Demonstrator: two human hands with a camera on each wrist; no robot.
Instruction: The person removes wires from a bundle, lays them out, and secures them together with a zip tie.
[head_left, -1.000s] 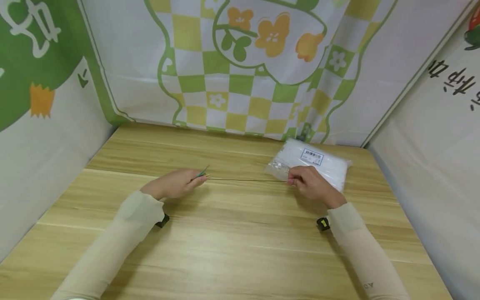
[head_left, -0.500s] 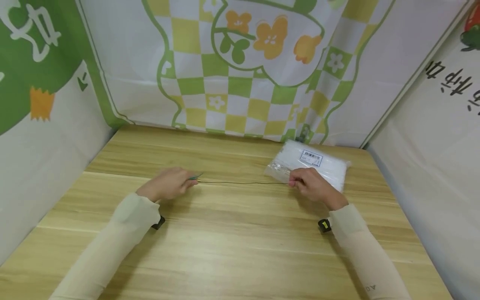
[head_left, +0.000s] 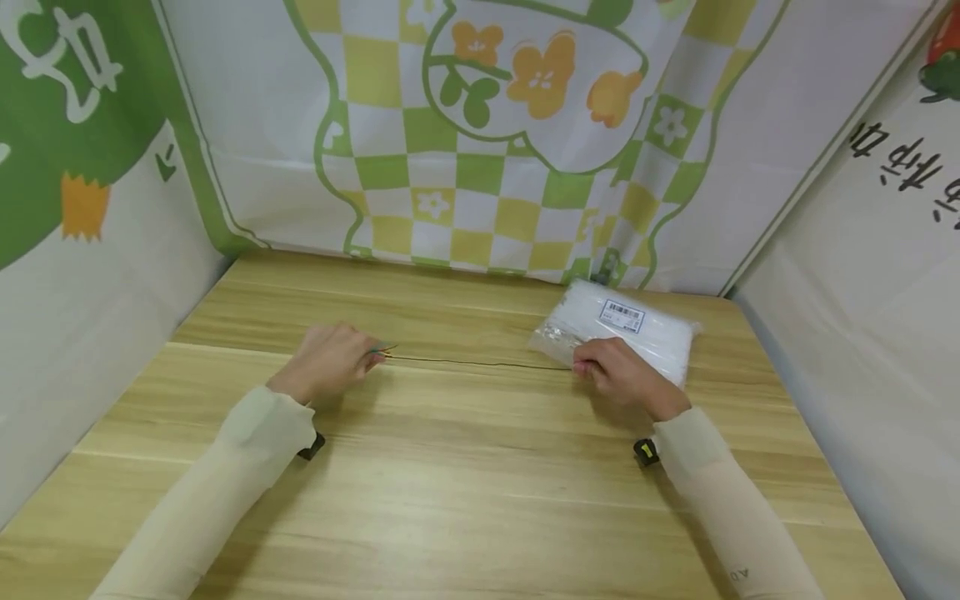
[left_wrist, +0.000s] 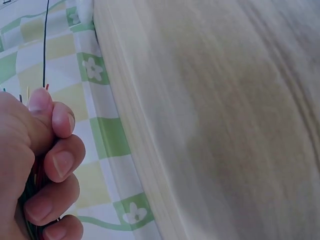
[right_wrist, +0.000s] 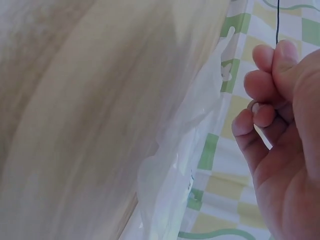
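Note:
A thin dark wire [head_left: 480, 362] runs nearly straight between the two hands, above the table. In the left wrist view, the left hand [left_wrist: 45, 160] curls its fingers round a bundle of wires [left_wrist: 34, 197], with red, green and dark strands showing; short coloured ends poke out past the thumb. The dark wire [left_wrist: 45, 45] leaves this fist at the thumb tip. At the other end the right hand [right_wrist: 280, 115] pinches the dark wire [right_wrist: 278, 22] between thumb and index finger, its other fingers curled. In the head view, the left hand [head_left: 326, 362] and right hand [head_left: 626, 379] are level.
A clear plastic package [head_left: 630, 321] with white contents and a barcode label lies at the back right, just behind the right hand. The wooden table [head_left: 465, 500] meets a checked, flowered curtain [head_left: 472, 200] at its back edge.
The left hand has shifted left, away from the right hand, and the visible stretch of dark wire between them has grown longer. The right hand has barely moved.

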